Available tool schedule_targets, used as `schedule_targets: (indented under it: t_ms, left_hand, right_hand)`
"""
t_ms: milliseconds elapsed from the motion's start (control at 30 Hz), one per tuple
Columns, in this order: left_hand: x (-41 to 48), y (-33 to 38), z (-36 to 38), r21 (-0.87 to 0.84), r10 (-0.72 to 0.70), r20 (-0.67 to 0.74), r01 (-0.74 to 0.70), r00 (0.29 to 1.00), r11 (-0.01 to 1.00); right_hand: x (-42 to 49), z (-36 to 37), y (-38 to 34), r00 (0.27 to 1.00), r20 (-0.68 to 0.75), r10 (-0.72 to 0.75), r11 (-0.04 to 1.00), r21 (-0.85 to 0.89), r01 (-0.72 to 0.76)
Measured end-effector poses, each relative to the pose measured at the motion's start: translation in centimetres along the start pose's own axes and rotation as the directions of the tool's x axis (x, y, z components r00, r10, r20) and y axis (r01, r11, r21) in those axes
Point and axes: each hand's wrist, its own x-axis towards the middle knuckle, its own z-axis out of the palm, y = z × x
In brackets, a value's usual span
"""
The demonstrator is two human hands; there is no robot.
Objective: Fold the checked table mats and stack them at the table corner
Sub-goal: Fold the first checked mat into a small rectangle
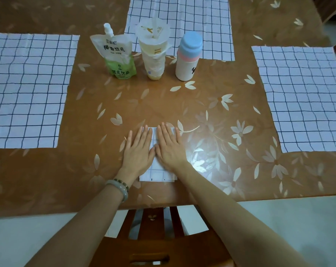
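Folded mat (157, 174) small at the desk (163, 105) near edge, pressed flat under left grip (139, 151) and right grip (170, 147), fingers straight, clamped on nothing. Left to fold: left mat (26, 89), far mat (182, 20), right mat (302, 97), each spread flat along its edge. No corner stack yet.

The left hand (139, 151) has 2 wrist bracelets: a pale bangle (122, 188) and a dark beaded strand (122, 182).

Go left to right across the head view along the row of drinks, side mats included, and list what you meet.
left checked mat → green soy drink pouch → sealed plastic cup → blue-capped bottle → right checked mat. The far mat behind the drinks overlaps them, so it is left out.
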Motion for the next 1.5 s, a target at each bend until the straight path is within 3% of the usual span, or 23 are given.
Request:
schedule_targets:
  t_ms: [167,367,467,633,1033,1167,1267,1333,1500]
  left_hand:
    - [0.1,-0.1,0.7,0.001,-0.002,0.008,0.002,1.000,1.000]
    - [-0.4,-0.4,0.5,-0.054,-0.026,-0.028,0.024,0.999,0.998]
    - [-2.6,-0.9,0.2,-0.057,0.043,-0.080,-0.048,0.996,0.997]
    - [-6.5,-1.5,1.5,-0.015,0.113,-0.020,-0.113,0.993,0.993]
    - [-6.4,-0.4,2.0,-0.012,0.078,0.036,-0.077,0.996,0.997]
    - [-6.3,-0.5,1.7,-0.010,0.074,0.033,-0.073,0.997,0.997]
    - [-5.9,0.0,1.0,-0.031,0.057,0.033,-0.056,0.998,0.998]
    - [-5.5,0.4,0.6,-0.103,0.022,0.013,-0.020,1.000,0.994]
    - [-4.8,0.9,0.1,-0.212,-0.075,-0.069,0.059,0.995,0.976]
  right_hand:
    - [-0.2,0.6,1.8,0.996,0.054,0.065,0.998,-0.022,-0.064]
    - [-1.3,-0.9,3.8,0.981,-0.029,0.192,0.979,-0.058,-0.194]
    - [-3.3,-1.4,3.1,0.995,-0.061,0.080,0.994,-0.072,-0.085]
    - [-6.7,0.5,0.9,0.986,-0.031,-0.164,0.984,-0.078,0.161]
    - [-7.3,1.4,2.3,0.993,0.038,-0.109,0.989,-0.099,0.112]
    - [-6.1,-0.8,2.3,0.990,-0.118,-0.079,0.989,0.113,0.092]
    - [-2.7,-2.4,2.3,0.974,-0.202,0.100,0.958,0.285,-0.039]
    - [0.0,-2.9,1.9,0.970,-0.174,0.170,0.942,0.319,-0.108]
    - [5.0,-3.0,1.6,0.996,0.003,0.090,0.970,0.226,-0.089]
